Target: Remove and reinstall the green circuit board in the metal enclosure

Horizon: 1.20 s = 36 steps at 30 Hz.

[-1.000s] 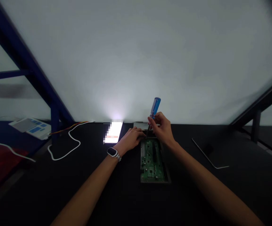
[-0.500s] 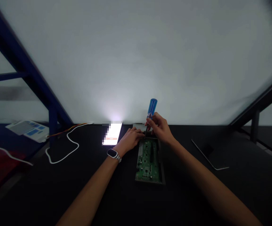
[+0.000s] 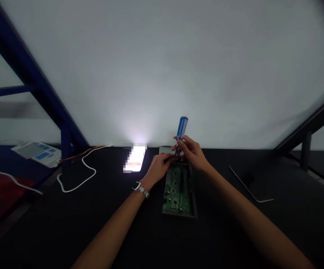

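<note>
The green board [image 3: 176,194] runs lengthwise down-frame from our right grip [image 3: 192,151], curled round the screwdriver [image 3: 182,127], and our left grip [image 3: 156,168], whose hold we cannot tell.

Room to pass lies over the near tabletop [image 3: 156,243], between left forearm [image 3: 117,224] and right forearm [image 3: 243,209], up to the circuit board [image 3: 177,192]; left hand [image 3: 159,166], right hand [image 3: 193,151] and tilted screwdriver [image 3: 182,126] obstruct the board's far end; the lit phone [image 3: 136,158] flanks the left hand; the wall [image 3: 162,74] bounds the rear.
</note>
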### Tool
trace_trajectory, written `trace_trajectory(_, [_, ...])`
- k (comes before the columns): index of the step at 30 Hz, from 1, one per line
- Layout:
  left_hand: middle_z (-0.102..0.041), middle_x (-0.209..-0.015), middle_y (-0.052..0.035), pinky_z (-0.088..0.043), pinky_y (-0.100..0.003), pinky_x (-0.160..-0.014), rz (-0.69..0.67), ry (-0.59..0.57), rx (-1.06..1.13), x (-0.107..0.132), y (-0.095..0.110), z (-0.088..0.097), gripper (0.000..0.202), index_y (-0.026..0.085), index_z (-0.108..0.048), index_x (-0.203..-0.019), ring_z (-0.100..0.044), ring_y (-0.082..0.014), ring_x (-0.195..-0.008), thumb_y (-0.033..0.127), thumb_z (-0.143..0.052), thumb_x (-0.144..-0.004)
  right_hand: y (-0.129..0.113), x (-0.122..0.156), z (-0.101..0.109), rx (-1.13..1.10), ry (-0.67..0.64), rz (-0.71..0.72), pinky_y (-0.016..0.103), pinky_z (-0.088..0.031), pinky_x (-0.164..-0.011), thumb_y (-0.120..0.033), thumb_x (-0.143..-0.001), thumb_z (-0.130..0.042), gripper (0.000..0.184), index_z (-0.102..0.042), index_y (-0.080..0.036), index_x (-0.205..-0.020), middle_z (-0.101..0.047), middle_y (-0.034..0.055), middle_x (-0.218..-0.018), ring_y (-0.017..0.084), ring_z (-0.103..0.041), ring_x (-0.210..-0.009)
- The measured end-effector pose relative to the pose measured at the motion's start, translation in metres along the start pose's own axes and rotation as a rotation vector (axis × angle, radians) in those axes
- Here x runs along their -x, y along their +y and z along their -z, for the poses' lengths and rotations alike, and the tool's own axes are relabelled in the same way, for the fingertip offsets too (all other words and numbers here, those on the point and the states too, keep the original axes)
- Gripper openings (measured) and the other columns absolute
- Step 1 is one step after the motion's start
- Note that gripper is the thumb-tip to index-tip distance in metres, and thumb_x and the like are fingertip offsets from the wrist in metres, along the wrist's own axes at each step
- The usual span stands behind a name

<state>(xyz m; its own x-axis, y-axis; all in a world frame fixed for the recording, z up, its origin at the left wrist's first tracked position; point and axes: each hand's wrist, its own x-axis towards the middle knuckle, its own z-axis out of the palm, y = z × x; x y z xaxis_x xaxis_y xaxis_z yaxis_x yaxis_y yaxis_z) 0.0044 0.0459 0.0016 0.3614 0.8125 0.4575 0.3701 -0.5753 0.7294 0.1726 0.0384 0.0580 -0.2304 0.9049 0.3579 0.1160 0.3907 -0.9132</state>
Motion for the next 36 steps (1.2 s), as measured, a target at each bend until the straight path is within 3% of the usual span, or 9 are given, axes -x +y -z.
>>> trace_trajectory(4, [-0.068, -0.088, -0.0050, -0.050, -0.033, -0.079, -0.002, 0.057, -0.031, 0.001, 0.000, 0.000, 0.022, 0.024, -0.073, -0.107, -0.063, -0.0185, -0.083, 0.029, -0.058, -0.092, 0.008, 0.006, -0.002, 0.079, 0.092, -0.013, 0.025, -0.051, -0.051, -0.051, -0.082, -0.063, 0.048, -0.056, -0.022, -0.119, -0.067, 0.0050, -0.094, 0.016, -0.065, -0.071])
trace_trajectory(8, [-0.066, -0.084, -0.0043, -0.050, -0.031, -0.074, -0.007, 0.090, -0.075, 0.001, 0.003, -0.001, 0.019, 0.024, -0.075, -0.102, -0.062, -0.0173, -0.078, 0.029, -0.062, -0.089, 0.016, 0.009, -0.004, 0.151, 0.186, 0.032, 0.028, -0.052, -0.058, -0.047, -0.080, -0.068, 0.028, -0.061, -0.020, -0.084, -0.066, 0.0021, -0.071, 0.018, -0.065, -0.067])
trace_trajectory(10, [-0.065, -0.082, -0.0041, -0.050, -0.031, -0.072, -0.001, 0.110, -0.081, 0.001, 0.004, -0.002, 0.017, 0.023, -0.075, -0.099, -0.061, -0.0166, -0.076, 0.030, -0.064, -0.088, 0.017, 0.008, -0.003, 0.150, 0.174, 0.026, 0.030, -0.053, -0.059, -0.046, -0.082, -0.066, 0.028, -0.060, -0.020, -0.078, -0.066, 0.0020, -0.066, 0.017, -0.065, -0.062])
trace_trajectory(17, [-0.063, -0.074, -0.0032, -0.049, -0.031, -0.069, 0.021, 0.112, -0.079, -0.003, 0.006, -0.003, 0.015, 0.020, -0.073, -0.080, -0.060, -0.0181, -0.076, 0.033, -0.067, -0.085, 0.009, 0.007, -0.001, 0.282, 0.088, 0.056, 0.032, -0.054, -0.064, -0.040, -0.088, -0.060, 0.022, -0.067, -0.019, -0.087, -0.071, 0.0041, -0.076, 0.019, -0.068, -0.068])
trace_trajectory(20, [-0.063, -0.076, -0.0031, -0.049, -0.030, -0.070, 0.038, 0.151, -0.083, -0.003, 0.004, -0.005, 0.011, 0.019, -0.072, -0.081, -0.060, -0.0175, -0.076, 0.029, -0.070, -0.083, 0.006, 0.007, -0.003, 0.289, 0.147, 0.056, 0.030, -0.054, -0.061, -0.041, -0.085, -0.063, 0.022, -0.067, -0.019, -0.090, -0.072, 0.0049, -0.080, 0.019, -0.069, -0.072])
trace_trajectory(24, [-0.064, -0.077, -0.0028, -0.050, -0.031, -0.072, 0.037, 0.167, -0.105, -0.003, 0.003, -0.007, 0.010, 0.019, -0.073, -0.084, -0.060, -0.0185, -0.079, 0.029, -0.072, -0.081, 0.008, 0.004, -0.003, 0.221, 0.220, 0.011, 0.028, -0.053, -0.055, -0.047, -0.081, -0.067, 0.030, -0.063, -0.018, -0.078, -0.069, 0.0044, -0.069, 0.019, -0.066, -0.063])
trace_trajectory(31, [-0.068, -0.090, -0.0044, -0.049, -0.034, -0.084, -0.055, 0.056, -0.103, -0.001, 0.000, -0.003, 0.016, 0.022, -0.072, -0.102, -0.060, -0.0206, -0.093, 0.024, -0.061, -0.090, 0.007, 0.002, 0.001, 0.286, 0.073, 0.057, 0.030, -0.053, -0.061, -0.040, -0.088, -0.058, 0.023, -0.066, -0.019, -0.086, -0.069, 0.0034, -0.071, 0.018, -0.067, -0.067])
trace_trajectory(36, [-0.066, -0.086, -0.0041, -0.049, -0.034, -0.079, -0.019, 0.031, -0.107, 0.000, -0.002, 0.000, 0.016, 0.022, -0.073, -0.100, -0.061, -0.0193, -0.084, 0.025, -0.061, -0.090, 0.005, 0.003, 0.003, 0.316, -0.006, 0.097, 0.028, -0.052, -0.060, -0.033, -0.091, -0.052, 0.020, -0.066, -0.019, -0.096, -0.071, 0.0043, -0.083, 0.016, -0.067, -0.068])
